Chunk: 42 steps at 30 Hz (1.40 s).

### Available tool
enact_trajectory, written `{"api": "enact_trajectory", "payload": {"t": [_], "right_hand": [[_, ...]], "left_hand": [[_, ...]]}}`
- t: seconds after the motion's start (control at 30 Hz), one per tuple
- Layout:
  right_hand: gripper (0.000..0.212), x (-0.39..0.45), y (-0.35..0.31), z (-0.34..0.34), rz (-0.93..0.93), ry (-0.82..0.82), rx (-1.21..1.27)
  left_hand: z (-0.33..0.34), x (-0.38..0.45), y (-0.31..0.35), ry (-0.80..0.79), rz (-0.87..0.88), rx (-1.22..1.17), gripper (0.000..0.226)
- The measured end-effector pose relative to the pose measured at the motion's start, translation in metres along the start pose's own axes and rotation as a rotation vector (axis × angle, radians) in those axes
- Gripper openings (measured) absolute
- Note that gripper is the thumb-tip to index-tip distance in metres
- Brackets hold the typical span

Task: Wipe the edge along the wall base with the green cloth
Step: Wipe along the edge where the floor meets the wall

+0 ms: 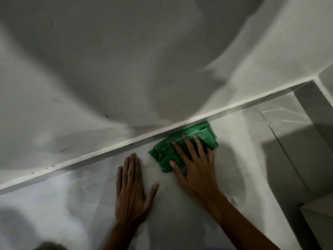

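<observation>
A crumpled green cloth (180, 145) lies on the grey floor, its far side pushed up against the white skirting (108, 150) that runs diagonally along the wall base. My right hand (194, 166) presses flat on the cloth with fingers spread, covering its near part. My left hand (131, 190) rests flat on the bare floor just left of the cloth, fingers together and pointing at the skirting, thumb out to the right. It holds nothing.
The white wall (126, 69) fills the upper view, with shadows across it. At the right, the skirting meets a corner (313, 82). A pale box-like edge (320, 219) shows at the lower right. Grey floor tiles (270, 159) extend right.
</observation>
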State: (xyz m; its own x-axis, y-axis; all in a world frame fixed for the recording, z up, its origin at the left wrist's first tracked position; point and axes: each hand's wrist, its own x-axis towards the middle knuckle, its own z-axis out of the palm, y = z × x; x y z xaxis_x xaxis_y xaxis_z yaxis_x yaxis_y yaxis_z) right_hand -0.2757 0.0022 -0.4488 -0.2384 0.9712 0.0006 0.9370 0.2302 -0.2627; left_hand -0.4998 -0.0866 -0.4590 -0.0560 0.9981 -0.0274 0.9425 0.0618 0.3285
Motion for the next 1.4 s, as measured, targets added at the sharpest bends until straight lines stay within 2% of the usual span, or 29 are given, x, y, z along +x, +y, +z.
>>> {"api": "enact_trajectory", "payload": {"t": [0.1, 0.2, 0.27, 0.4, 0.5, 0.6, 0.73, 0.8, 0.93, 1.17, 1.3, 1.4], "right_hand": [[0.068, 0.017, 0.015, -0.007, 0.232, 0.052, -0.038], [0.074, 0.022, -0.014, 0.001, 0.327, 0.05, 0.047], [0.075, 0.019, -0.019, 0.006, 0.296, 0.041, 0.078], [0.07, 0.006, -0.008, 0.008, 0.069, 0.011, 0.038], [0.065, 0.01, 0.01, 0.001, 0.002, 0.001, 0.009], [0.065, 0.019, 0.02, -0.004, 0.06, 0.019, 0.017], [0.067, 0.015, -0.03, 0.01, 0.199, 0.087, 0.086], [0.065, 0.012, -0.039, 0.016, 0.133, 0.084, 0.093], [0.058, 0.02, -0.015, 0.01, 0.012, 0.097, 0.031], [0.051, 0.02, -0.032, 0.016, 0.177, 0.158, 0.113], [0.058, 0.014, -0.048, 0.02, 0.196, 0.125, 0.148], [0.062, 0.005, -0.065, 0.022, 0.111, 0.042, 0.122]], "left_hand": [[0.001, 0.0, -0.001, 0.02, 0.007, -0.007, 0.097], [0.002, 0.001, -0.002, 0.031, 0.007, -0.008, 0.097], [0.003, 0.0, -0.002, 0.035, 0.011, -0.001, 0.096], [0.004, 0.0, -0.003, 0.029, 0.004, 0.001, 0.098], [0.002, -0.001, -0.001, 0.014, -0.003, 0.008, 0.1], [0.001, -0.001, -0.001, 0.009, -0.004, 0.011, 0.101], [0.001, 0.001, 0.0, 0.019, -0.009, 0.009, 0.102], [0.002, 0.001, 0.001, 0.014, -0.01, 0.016, 0.102], [0.002, -0.001, -0.002, 0.009, -0.01, 0.007, 0.102], [0.004, -0.001, -0.003, 0.0, -0.024, -0.009, 0.102], [0.008, 0.0, -0.006, 0.017, -0.014, -0.028, 0.103], [0.007, -0.002, -0.006, 0.023, -0.008, -0.029, 0.102]]}}
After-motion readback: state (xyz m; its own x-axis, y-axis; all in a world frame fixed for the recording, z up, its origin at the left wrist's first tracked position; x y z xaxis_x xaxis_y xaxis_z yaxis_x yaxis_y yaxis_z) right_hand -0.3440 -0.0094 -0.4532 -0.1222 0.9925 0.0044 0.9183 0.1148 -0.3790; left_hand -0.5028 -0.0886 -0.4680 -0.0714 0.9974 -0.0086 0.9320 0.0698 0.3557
